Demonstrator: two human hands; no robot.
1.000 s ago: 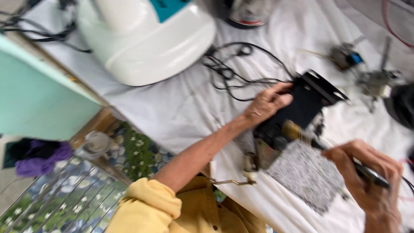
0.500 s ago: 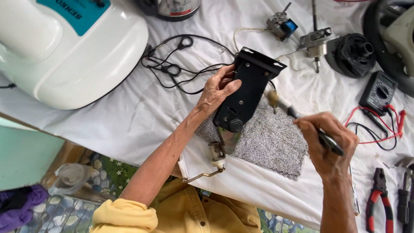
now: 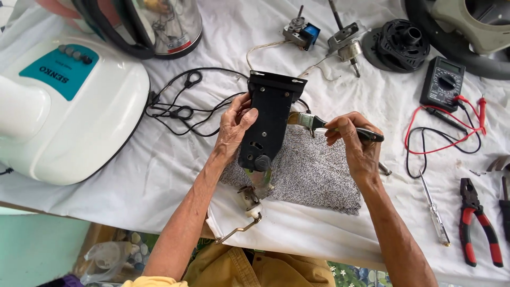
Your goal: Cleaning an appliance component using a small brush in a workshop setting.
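Note:
My left hand [image 3: 235,129] grips the left side of a long black plastic housing [image 3: 271,117] that stands tilted over a grey speckled cloth [image 3: 313,175]. A metal bracket with a bent wire arm [image 3: 249,204] hangs from the housing's lower end. My right hand [image 3: 355,142] holds a small paintbrush [image 3: 324,124] by its dark handle. The brush's bristles touch the right edge of the housing.
A large white appliance base [image 3: 64,106] fills the left. A tangle of black cable [image 3: 183,103] lies beside it. Small motors [image 3: 300,32], a black round part [image 3: 398,42], a multimeter [image 3: 443,82] with red leads, a screwdriver [image 3: 433,210] and red-handled pliers [image 3: 475,228] lie on the white sheet.
The view has shifted right and down. My right hand brought the brush up from the cloth to the housing's right edge. My left hand keeps its hold on the housing.

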